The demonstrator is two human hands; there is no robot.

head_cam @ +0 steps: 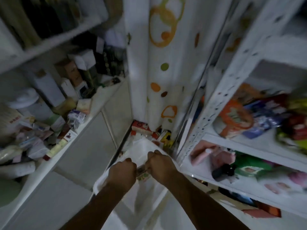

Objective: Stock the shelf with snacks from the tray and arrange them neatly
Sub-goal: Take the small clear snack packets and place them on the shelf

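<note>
Both my hands reach down into a white tray [142, 145] on the floor. My left hand [123, 171] and my right hand [161, 163] are closed side by side, and between them shows a small patterned snack packet [142, 174]. Which hand grips the packet is unclear in the blur. To the right stands the white metal shelf [232, 140]. Its upper level holds an orange snack bag [234, 120] and blue-purple packets [265, 113]; the level below holds pink packets [209, 155] and a green bag [250, 166].
A cluttered white counter [79, 130] with boxes and bottles runs along the left. A white curtain with orange and green circles [162, 63] hangs straight ahead. Red and yellow boxes [149, 131] lie on the floor behind the tray. The frame is motion-blurred.
</note>
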